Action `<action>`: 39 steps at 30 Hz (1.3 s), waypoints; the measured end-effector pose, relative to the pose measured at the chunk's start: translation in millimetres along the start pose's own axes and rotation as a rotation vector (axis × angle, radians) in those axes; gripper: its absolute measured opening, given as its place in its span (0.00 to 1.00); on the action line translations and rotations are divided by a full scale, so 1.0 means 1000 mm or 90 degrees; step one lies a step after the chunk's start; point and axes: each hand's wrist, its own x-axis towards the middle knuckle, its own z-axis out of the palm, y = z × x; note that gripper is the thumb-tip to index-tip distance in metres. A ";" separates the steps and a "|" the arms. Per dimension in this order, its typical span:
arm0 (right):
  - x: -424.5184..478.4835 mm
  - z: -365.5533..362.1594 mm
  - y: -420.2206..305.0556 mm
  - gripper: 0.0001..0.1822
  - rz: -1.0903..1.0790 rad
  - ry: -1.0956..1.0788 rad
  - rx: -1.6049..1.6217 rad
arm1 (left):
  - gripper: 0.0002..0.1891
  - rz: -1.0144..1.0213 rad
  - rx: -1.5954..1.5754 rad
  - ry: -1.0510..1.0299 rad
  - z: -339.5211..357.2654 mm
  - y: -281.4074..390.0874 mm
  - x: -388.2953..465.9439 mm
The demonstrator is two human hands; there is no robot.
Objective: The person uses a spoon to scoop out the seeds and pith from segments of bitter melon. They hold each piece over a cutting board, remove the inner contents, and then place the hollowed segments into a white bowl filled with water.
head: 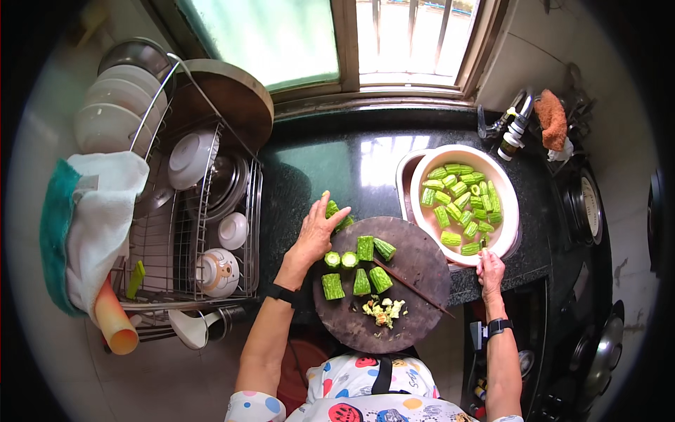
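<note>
My left hand (315,231) reaches past the left edge of a round dark cutting board (416,248), its thumb spread from the fingers. It covers part of some green bitter melon pieces (333,209) on the counter; whether it grips one is unclear. At the near rim of a white basin (419,211), my right hand (491,268) pinches a small dark thing (483,244), too small to name. Several cut melon pieces (461,203) lie in water in the basin. On the board are more melon pieces (364,248), a brown chopstick (411,287) and pale melon pith scraps (387,312).
A wire dish rack (203,221) with bowls (217,271) stands left, a round wooden board (227,100) behind it. The basin sits over a sink (403,182), beside a faucet (522,108). The board overhangs the near edge of the black counter (295,158).
</note>
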 end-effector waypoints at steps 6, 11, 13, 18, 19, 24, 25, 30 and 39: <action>0.000 -0.001 -0.001 0.12 0.007 0.003 -0.004 | 0.38 0.082 0.043 -0.036 -0.001 -0.001 0.009; -0.001 -0.001 -0.001 0.12 0.013 0.001 -0.016 | 0.29 0.052 -0.003 0.080 0.001 -0.005 0.014; -0.001 -0.001 -0.001 0.13 0.012 0.003 -0.016 | 0.27 0.022 -0.020 0.135 0.001 -0.006 0.013; -0.001 0.000 -0.004 0.13 0.014 0.006 -0.034 | 0.27 -0.081 -0.106 0.184 -0.012 -0.015 -0.004; 0.000 -0.001 -0.003 0.13 0.010 0.004 -0.037 | 0.27 -0.091 -0.111 0.186 -0.014 -0.017 -0.008; 0.003 -0.002 0.003 0.14 0.001 -0.011 -0.028 | 0.28 -0.077 -0.113 0.174 -0.013 -0.019 -0.020; 0.003 -0.004 0.004 0.14 0.001 -0.010 -0.024 | 0.28 -0.087 -0.111 0.172 -0.014 -0.016 -0.025; -0.001 0.000 -0.005 0.13 0.016 -0.009 -0.020 | 0.27 -0.108 -0.073 0.146 -0.013 -0.003 -0.048; 0.001 -0.003 0.000 0.13 0.006 -0.009 -0.025 | 0.36 -0.132 -0.127 0.137 -0.017 -0.008 -0.061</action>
